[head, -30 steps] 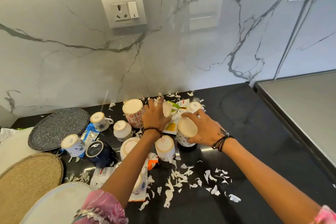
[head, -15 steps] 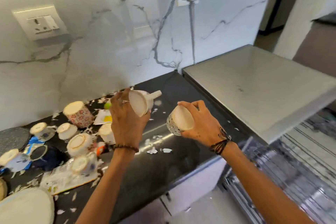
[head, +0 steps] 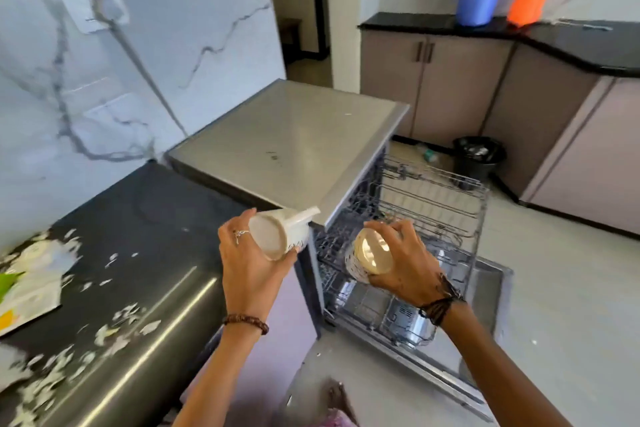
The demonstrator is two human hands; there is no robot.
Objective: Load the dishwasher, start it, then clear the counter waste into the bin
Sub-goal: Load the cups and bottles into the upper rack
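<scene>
Dishwasher [head: 294, 146] stands open right of the counter [head: 149, 253], door down, upper rack [head: 426, 204] pulled out and looks bare. Counter edge carries paper scraps [head: 114, 333] and a packet [head: 27, 291]; the black bin [head: 479, 154] sits on the floor well beyond the rack. Left hand [head: 249, 267] curls around a white mug [head: 277, 234], base toward camera, handle pointing at the dishwasher top. Right hand [head: 405, 263] wraps a patterned cup [head: 367, 258] from the side, held over the rack front. Both cups are in the air, not yet racked. Risks, as a guess: the mug handle clips the dishwasher's top corner on the way across; the one-handed hold on either cup slips; a cup lands between tines and tips. Frame is blurry, so finger contact is unclear.
</scene>
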